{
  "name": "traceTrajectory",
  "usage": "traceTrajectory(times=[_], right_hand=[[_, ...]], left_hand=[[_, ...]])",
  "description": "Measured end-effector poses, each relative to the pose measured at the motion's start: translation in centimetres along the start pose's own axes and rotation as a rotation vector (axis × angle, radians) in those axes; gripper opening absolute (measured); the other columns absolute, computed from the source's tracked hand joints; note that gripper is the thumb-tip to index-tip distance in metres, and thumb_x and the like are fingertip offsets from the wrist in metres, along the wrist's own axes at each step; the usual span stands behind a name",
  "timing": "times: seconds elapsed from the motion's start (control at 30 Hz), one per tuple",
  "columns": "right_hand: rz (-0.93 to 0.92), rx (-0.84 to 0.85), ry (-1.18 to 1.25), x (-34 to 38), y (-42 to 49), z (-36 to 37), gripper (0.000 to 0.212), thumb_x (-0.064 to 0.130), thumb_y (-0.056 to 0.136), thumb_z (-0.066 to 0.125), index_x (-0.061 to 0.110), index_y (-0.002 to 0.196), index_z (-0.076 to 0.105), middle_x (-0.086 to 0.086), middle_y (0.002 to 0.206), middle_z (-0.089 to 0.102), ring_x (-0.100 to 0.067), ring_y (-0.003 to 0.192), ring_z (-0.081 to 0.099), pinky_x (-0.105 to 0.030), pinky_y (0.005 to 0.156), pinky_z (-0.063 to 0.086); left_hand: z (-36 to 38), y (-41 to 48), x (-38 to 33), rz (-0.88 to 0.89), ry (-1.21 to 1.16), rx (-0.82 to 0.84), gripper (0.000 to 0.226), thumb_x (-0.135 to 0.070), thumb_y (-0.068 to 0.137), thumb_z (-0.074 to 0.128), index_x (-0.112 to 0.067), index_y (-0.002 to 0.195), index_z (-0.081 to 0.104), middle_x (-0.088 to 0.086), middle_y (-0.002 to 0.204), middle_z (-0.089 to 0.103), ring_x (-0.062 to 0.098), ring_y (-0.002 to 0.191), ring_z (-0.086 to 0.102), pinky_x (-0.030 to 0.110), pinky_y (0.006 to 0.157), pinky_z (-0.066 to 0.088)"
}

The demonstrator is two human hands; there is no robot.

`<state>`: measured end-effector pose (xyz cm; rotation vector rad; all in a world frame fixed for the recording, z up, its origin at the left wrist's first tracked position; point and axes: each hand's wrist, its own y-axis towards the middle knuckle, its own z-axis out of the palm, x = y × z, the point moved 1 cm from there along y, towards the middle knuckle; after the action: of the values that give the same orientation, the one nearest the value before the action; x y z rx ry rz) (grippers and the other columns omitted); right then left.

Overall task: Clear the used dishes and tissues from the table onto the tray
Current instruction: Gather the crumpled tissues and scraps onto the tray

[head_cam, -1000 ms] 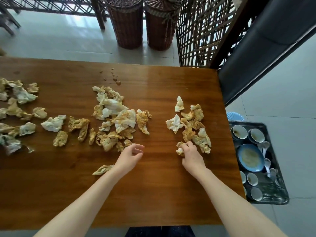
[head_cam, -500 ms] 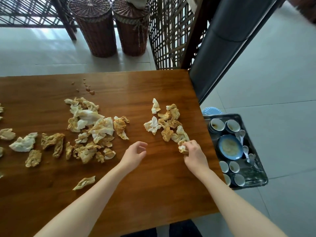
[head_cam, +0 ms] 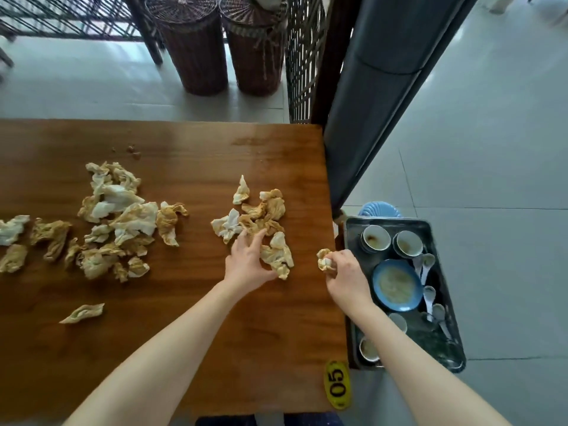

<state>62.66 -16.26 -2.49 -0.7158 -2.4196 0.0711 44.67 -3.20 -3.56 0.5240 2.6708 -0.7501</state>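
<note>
- At the near right corner of the table [head_cam: 172,348] we see a yellow oval tag [head_cam: 337,384] marked 05.
- A single stained tissue [head_cam: 82,313] lies alone on the near left of the table.
- The right hand [head_cam: 345,276] is at the table's right edge, its fingers clamped round a crumpled tissue ball [head_cam: 324,260], just beside the tray.
- The tray [head_cam: 430,345] sits lower down, right of the table, and holds a blue plate [head_cam: 396,285], cups [head_cam: 375,238] and white spoons [head_cam: 425,262].
- The left hand [head_cam: 249,262] lies with fingers spread apart on the near part of the right heap of tissues [head_cam: 270,210]; we see no grip.
- A bigger heap of tissues [head_cam: 120,210] lies left of it, mid-table, and more run off to the left edge.
- A few crumbs [head_cam: 133,150] lie farther back.
- Beyond the table, two wicker baskets [head_cam: 193,44] stand on the floor.
</note>
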Motion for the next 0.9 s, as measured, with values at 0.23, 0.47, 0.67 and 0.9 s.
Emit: traceTrajectory(times=[0.23,0.47,0.67,0.9], right_hand=[[-0.085,0.055,-0.015,-4.5,3.2,-3.3,0.028,0.0,0.081,0.056,0.012,0.105,0.061,-0.001,0.104,0.051,-0.022,0.096,0.053,-0.032,0.068,0.046],[-0.037,0.057,0.116,-6.9,2.9,-3.3,0.021,-0.001,0.079,0.059,0.013,0.093,0.062,0.003,0.091,0.05,-0.017,0.08,0.054,-0.029,0.068,0.046],[0.057,0.037,0.199,-7.9,1.9,-3.6,0.02,0.001,0.08,0.06,0.019,0.089,0.062,0.011,0.084,0.047,-0.001,0.072,0.049,-0.011,0.061,0.036],[0.103,-0.026,0.179,-8.3,0.9,-4.0,0.017,0.002,0.08,0.062,0.016,0.09,0.062,0.011,0.083,0.046,-0.005,0.073,0.048,-0.01,0.061,0.034]], left_hand=[[1.6,2.2,-2.9,-0.016,0.236,0.06,0.112,-0.054,0.069,0.076,-0.047,0.146,-0.005,-0.003,0.156,-0.023,0.033,0.145,-0.015,0.064,0.11,0.009],[1.8,3.0,-3.1,-0.005,0.215,0.165,0.098,-0.043,0.07,0.079,-0.045,0.146,0.016,-0.006,0.159,-0.004,0.037,0.14,0.015,0.057,0.102,0.038],[1.8,3.2,-2.8,0.107,0.121,0.083,0.064,-0.028,0.073,0.079,-0.035,0.129,0.05,0.001,0.148,0.022,0.032,0.129,0.03,0.044,0.097,0.045],[2.6,1.8,-2.8,0.22,-0.111,0.039,0.033,-0.01,0.077,0.076,-0.025,0.103,0.064,-0.005,0.118,0.041,0.016,0.101,0.053,0.015,0.077,0.043]])
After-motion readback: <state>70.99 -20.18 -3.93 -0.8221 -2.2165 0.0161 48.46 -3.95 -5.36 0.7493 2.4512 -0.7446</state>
